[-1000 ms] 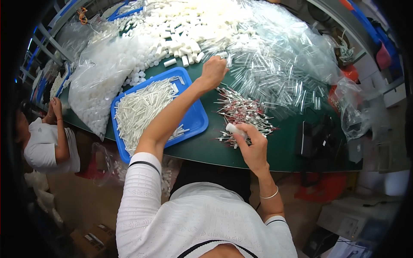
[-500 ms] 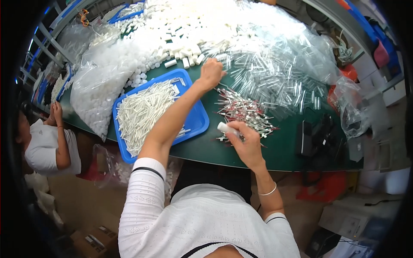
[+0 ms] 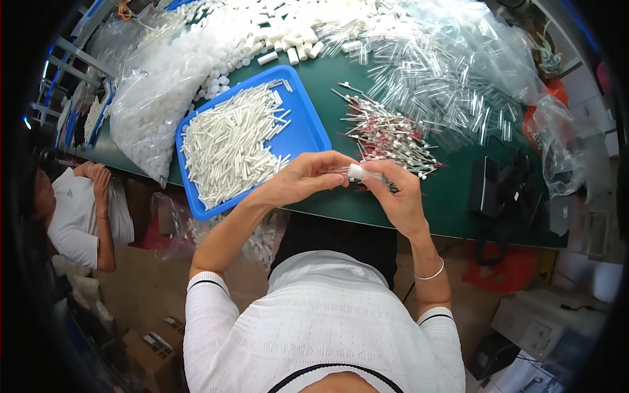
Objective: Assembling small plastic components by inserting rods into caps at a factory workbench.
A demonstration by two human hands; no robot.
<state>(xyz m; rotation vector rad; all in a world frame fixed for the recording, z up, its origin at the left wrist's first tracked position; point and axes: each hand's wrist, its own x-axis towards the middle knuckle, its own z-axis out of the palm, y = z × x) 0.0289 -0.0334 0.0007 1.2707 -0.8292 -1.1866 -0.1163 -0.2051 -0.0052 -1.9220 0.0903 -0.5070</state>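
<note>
My two hands meet over the near edge of the green table point(image 3: 458, 196). My right hand point(image 3: 396, 196) grips a small white cylindrical cap point(image 3: 359, 172). My left hand point(image 3: 308, 177) pinches a thin clear tube point(image 3: 337, 171) at the cap's end. Just beyond my hands lies a heap of thin red-tipped pieces point(image 3: 390, 134). A blue tray point(image 3: 308, 131) full of finished white sticks point(image 3: 229, 144) sits to the left.
A big pile of clear tubes point(image 3: 432, 72) in plastic sheeting lies far right, white caps point(image 3: 288, 29) at the far middle, a bag of white caps point(image 3: 157, 92) far left. A black device point(image 3: 501, 187) sits right. Another person point(image 3: 78, 209) sits at left.
My left hand has come back from the far piles to my right hand, carrying a clear tube. The right hand kept the white cap and shifted slightly nearer.
</note>
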